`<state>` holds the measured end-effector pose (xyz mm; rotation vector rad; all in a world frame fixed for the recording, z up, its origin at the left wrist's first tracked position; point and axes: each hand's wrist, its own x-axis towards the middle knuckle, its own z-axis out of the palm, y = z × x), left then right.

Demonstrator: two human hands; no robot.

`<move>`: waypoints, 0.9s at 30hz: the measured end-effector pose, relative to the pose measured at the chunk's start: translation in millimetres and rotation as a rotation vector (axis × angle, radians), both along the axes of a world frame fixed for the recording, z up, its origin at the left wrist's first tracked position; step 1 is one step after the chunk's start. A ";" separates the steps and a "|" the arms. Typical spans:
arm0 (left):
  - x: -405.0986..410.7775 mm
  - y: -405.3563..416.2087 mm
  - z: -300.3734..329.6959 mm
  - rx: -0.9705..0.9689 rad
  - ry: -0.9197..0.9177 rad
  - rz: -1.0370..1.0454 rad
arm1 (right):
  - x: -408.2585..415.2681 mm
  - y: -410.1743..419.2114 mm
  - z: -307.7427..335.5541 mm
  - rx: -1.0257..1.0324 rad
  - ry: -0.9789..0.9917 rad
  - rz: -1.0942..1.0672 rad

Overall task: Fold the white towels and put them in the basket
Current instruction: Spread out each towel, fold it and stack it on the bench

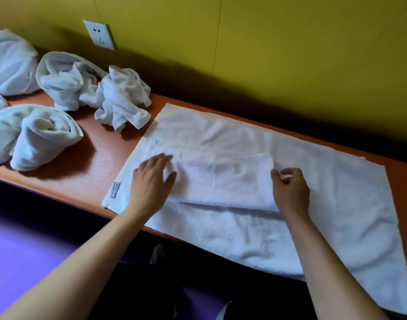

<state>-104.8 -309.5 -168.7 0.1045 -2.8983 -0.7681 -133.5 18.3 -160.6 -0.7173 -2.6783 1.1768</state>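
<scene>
The folded towel (223, 181) lies between your hands, long axis left-right: left hand (149, 181) flat at its left end, right hand (290, 188) pinching its right edge.

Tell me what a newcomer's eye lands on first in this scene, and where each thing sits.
First, the large white towel spread flat across the right part of the orange table, with a smaller folded towel lying on top of it. The left hand presses flat on that fold's left end while the right hand pinches its right edge. Next, crumpled white towels heaped at the table's far left, against the yellow wall.
</scene>
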 end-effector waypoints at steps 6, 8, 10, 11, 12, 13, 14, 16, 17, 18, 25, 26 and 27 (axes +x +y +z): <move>39.7 10.9 -18.9 -0.272 -0.174 -0.086 | 37.9 4.9 -1.3 0.076 -0.285 0.048; 40.5 8.0 -19.9 -0.268 -0.233 -0.095 | 37.8 3.7 0.1 -0.066 -0.324 0.048; 39.9 6.3 -19.5 -0.259 -0.257 -0.108 | 34.7 -1.0 4.5 -0.264 -0.313 -0.040; 40.1 6.0 -18.0 -0.259 -0.261 -0.120 | 33.7 -4.0 7.7 -0.387 -0.299 -0.111; 40.2 4.6 -17.6 -0.258 -0.261 -0.127 | 32.5 -8.2 11.4 -0.481 -0.275 -0.169; 41.0 1.8 -15.2 -0.253 -0.256 -0.118 | 31.4 -13.3 14.8 -0.533 -0.239 -0.196; 42.5 -1.7 -12.3 -0.246 -0.240 -0.093 | 30.6 -19.6 18.2 -0.519 -0.195 -0.188; 47.0 -12.0 -8.4 -0.240 -0.188 -0.008 | 28.2 -35.8 26.5 -0.413 -0.064 -0.128; 49.2 -18.6 -8.2 -0.217 -0.168 0.029 | 26.5 -46.6 32.2 -0.380 -0.002 -0.100; 50.8 -25.7 -8.7 -0.172 -0.153 0.054 | 24.1 -60.2 38.9 -0.351 0.052 -0.071; 57.8 -51.8 -12.0 0.146 -0.064 0.073 | 5.1 -173.5 55.4 -0.047 0.318 0.340; 58.2 -53.8 -12.7 0.188 -0.063 0.092 | 5.0 -188.7 55.1 0.007 0.359 0.412; 58.3 -56.6 -13.4 0.236 -0.062 0.121 | 5.6 -203.4 54.1 0.048 0.395 0.489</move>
